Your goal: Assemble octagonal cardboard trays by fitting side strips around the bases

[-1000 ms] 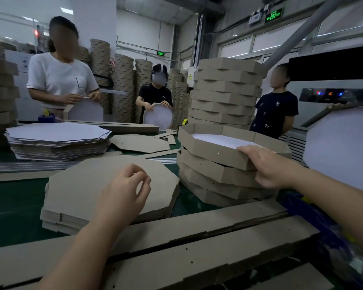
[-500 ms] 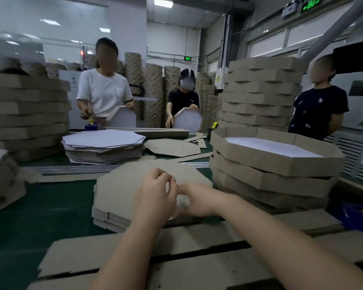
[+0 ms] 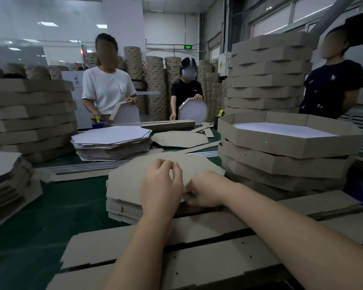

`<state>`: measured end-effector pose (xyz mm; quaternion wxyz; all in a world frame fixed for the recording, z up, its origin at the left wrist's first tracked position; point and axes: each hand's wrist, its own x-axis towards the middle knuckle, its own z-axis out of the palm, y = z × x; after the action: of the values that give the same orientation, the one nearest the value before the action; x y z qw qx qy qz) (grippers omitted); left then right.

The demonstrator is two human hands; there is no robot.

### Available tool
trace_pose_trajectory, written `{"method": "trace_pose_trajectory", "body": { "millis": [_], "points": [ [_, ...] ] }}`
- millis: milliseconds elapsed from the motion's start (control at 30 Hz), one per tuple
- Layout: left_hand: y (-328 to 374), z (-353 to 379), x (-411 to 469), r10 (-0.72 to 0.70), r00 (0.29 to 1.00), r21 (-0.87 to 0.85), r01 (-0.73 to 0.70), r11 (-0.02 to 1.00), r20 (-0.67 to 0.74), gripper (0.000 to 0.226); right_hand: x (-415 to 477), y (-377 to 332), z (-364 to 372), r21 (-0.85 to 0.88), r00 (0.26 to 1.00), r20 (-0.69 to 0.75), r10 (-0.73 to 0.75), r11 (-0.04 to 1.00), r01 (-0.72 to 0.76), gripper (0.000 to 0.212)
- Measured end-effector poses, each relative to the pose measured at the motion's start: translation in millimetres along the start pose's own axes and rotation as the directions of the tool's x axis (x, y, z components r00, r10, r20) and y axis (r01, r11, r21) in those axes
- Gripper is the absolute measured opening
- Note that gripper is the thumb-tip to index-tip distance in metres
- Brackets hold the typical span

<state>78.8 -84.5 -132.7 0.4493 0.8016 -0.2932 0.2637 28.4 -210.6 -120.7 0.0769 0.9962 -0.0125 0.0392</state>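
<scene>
A stack of flat brown octagonal bases (image 3: 130, 181) lies on the green table in front of me. My left hand (image 3: 161, 185) hovers over the stack's near right part with fingers curled; its fingertips are hidden. Right beside it, my right hand (image 3: 205, 190) pinches the near edge of the top base, which looks slightly lifted there. Long brown side strips (image 3: 208, 229) lie flat across the foreground under my forearms. A pile of assembled octagonal trays (image 3: 281, 147), the top one white inside, stands to the right.
White-faced octagon sheets (image 3: 113, 139) are stacked mid-table, with tall tray stacks at the left (image 3: 29, 114) and back right (image 3: 268, 80). Three people stand across the table, two holding trays. More flat boards (image 3: 2, 181) sit at the left edge.
My right hand left the tray pile on the right and came to the base stack, meeting my left hand. The view has swung left and closer to the stack.
</scene>
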Motion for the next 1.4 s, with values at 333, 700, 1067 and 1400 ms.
{"method": "trace_pose_trajectory", "body": {
  "millis": [333,700,1067,1400],
  "points": [
    [-3.5,-49.3,23.4,-0.813,0.582,-0.707,0.582,0.402,0.017,0.086,-36.6,-26.3,-21.3,-0.208,0.54,-0.808,-0.234,0.972,0.111,0.026],
    [15.0,-223.3,-44.0,-0.619,0.775,-0.899,0.354,0.257,0.128,0.022,-139.3,-131.5,-85.0,0.141,0.592,-0.777,-0.213,0.858,0.494,0.04],
    [81.6,-323.1,-104.9,0.099,0.896,-0.72,0.277,0.637,0.433,0.015,-246.0,-171.2,-178.6,-0.113,0.545,-0.824,-0.155,0.988,0.11,0.059],
    [91.0,-236.5,-141.1,0.256,0.368,-0.35,0.217,0.912,0.894,0.012,-302.0,-131.8,-88.4,0.663,0.924,-0.323,0.203,0.745,0.068,0.02]
  ]
}}
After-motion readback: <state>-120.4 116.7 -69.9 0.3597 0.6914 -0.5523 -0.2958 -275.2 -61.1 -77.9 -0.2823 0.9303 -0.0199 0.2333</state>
